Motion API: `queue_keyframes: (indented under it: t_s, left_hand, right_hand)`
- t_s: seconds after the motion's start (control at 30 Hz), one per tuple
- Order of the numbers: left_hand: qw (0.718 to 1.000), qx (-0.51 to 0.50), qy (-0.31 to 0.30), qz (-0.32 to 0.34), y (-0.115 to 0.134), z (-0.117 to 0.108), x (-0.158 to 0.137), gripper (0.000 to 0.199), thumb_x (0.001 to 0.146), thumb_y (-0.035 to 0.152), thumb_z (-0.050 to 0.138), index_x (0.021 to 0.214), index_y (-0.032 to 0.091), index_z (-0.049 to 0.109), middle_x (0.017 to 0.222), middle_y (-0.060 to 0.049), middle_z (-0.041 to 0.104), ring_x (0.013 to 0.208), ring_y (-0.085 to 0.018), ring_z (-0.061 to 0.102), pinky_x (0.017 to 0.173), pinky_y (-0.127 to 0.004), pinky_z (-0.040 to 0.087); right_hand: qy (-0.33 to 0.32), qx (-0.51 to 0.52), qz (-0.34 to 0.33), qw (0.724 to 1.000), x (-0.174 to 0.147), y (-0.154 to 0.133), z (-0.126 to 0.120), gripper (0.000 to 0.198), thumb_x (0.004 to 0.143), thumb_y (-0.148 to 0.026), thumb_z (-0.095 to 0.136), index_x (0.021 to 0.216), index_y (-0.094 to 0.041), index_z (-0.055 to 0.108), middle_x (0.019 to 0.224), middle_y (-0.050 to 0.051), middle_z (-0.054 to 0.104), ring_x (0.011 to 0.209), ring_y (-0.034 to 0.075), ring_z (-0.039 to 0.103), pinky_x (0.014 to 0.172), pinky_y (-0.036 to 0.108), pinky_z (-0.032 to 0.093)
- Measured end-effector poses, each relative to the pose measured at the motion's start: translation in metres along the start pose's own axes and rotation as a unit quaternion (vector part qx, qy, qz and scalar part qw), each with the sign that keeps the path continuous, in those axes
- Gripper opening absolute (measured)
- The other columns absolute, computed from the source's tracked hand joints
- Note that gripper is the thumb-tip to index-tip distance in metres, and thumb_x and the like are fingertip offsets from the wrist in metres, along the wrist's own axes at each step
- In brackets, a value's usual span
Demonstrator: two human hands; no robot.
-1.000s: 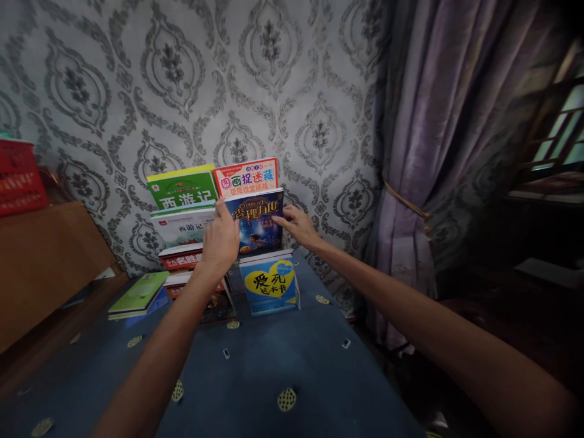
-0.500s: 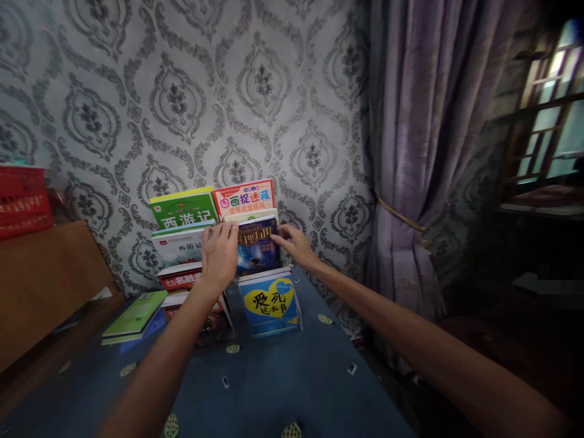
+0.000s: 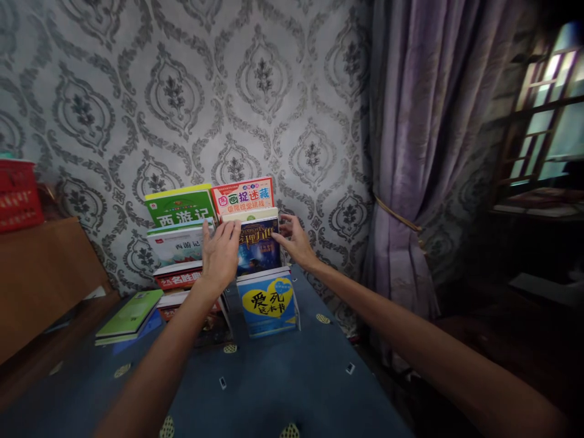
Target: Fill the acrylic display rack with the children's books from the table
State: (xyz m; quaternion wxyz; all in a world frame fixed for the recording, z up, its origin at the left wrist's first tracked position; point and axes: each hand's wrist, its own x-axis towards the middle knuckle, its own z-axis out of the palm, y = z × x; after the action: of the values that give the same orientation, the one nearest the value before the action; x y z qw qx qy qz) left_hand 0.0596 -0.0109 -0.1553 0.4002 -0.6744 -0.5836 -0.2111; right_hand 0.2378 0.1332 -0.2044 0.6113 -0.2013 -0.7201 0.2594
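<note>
Several children's books stand in two stepped columns on the blue-covered table. A dark blue book with gold lettering (image 3: 258,246) stands upright in the right column, between my hands. My left hand (image 3: 220,252) lies over its upper left corner, fingers stretched upward and the little finger apart. At its right edge is my right hand (image 3: 298,244), thumb at the cover and fingers spread. Behind stand a cream-edged book (image 3: 255,215) and a pink-and-red picture book (image 3: 244,194). In front stands a blue book with a yellow heart (image 3: 268,304). Any support under the books is mostly hidden.
The left column has a green book (image 3: 180,210), a white book (image 3: 176,248) and a red-banded book (image 3: 177,278). Green books (image 3: 130,316) lie flat beside it. A cardboard box (image 3: 41,280) bears a red basket (image 3: 20,194). A purple curtain (image 3: 406,152) hangs at right.
My right hand's fingers have lifted and spread a little at the dark blue book's right edge. My left hand stays nearly in place. The view has shifted slightly.
</note>
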Motion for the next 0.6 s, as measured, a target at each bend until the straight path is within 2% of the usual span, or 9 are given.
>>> queue_keyframes:
  t_s: [0.1, 0.27, 0.33, 0.43, 0.6]
  left_hand:
    - [1.0, -0.013, 0.005, -0.002, -0.011, -0.013, 0.002, 0.057, 0.084, 0.004, 0.042, 0.139, 0.015, 0.052, 0.138, -0.015, 0.06, 0.129, -0.028, 0.053, 0.121, -0.057, 0.019]
    - [0.998, -0.02, 0.034, -0.048, -0.045, -0.031, 0.024, 0.043, 0.09, 0.008, 0.038, 0.126, 0.015, 0.061, 0.129, -0.015, 0.065, 0.132, -0.028, 0.051, 0.115, -0.051, 0.031]
    - [0.999, -0.029, 0.006, -0.033, -0.054, -0.033, 0.037, 0.038, 0.092, 0.01, 0.039, 0.12, 0.015, 0.064, 0.126, -0.015, 0.067, 0.129, -0.028, 0.054, 0.11, -0.047, 0.038]
    - [0.998, -0.023, -0.057, -0.002, -0.055, -0.031, 0.051, 0.035, 0.096, 0.017, 0.038, 0.119, 0.015, 0.065, 0.123, -0.014, 0.068, 0.117, -0.027, 0.06, 0.1, -0.043, 0.045]
    - [0.991, 0.002, -0.131, 0.012, -0.044, -0.024, 0.056, 0.035, 0.1, 0.021, 0.033, 0.116, 0.017, 0.064, 0.122, -0.013, 0.068, 0.114, -0.028, 0.06, 0.095, -0.045, 0.047]
  right_hand:
    - [-0.009, -0.006, 0.005, 1.0, 0.001, 0.002, 0.002, 0.049, 0.081, -0.048, 0.066, 0.12, -0.02, 0.055, 0.105, 0.009, 0.07, 0.089, 0.024, 0.065, 0.081, 0.04, 0.052]
    - [-0.017, 0.0, 0.014, 1.0, 0.007, 0.006, 0.005, 0.047, 0.084, -0.061, 0.059, 0.107, -0.02, 0.062, 0.104, 0.009, 0.071, 0.094, 0.024, 0.065, 0.085, 0.039, 0.05]
    - [-0.018, 0.02, 0.016, 1.0, 0.009, 0.006, 0.008, 0.05, 0.086, -0.065, 0.055, 0.107, -0.02, 0.061, 0.104, 0.009, 0.07, 0.096, 0.024, 0.064, 0.087, 0.037, 0.05]
    - [-0.013, 0.042, 0.025, 0.999, 0.014, 0.005, 0.014, 0.051, 0.088, -0.067, 0.049, 0.11, -0.022, 0.057, 0.105, 0.007, 0.068, 0.098, 0.023, 0.063, 0.087, 0.036, 0.049]
    - [0.009, 0.02, 0.04, 0.999, 0.02, 0.003, 0.023, 0.047, 0.089, -0.067, 0.044, 0.103, -0.023, 0.053, 0.101, 0.004, 0.065, 0.097, 0.023, 0.06, 0.087, 0.036, 0.046]
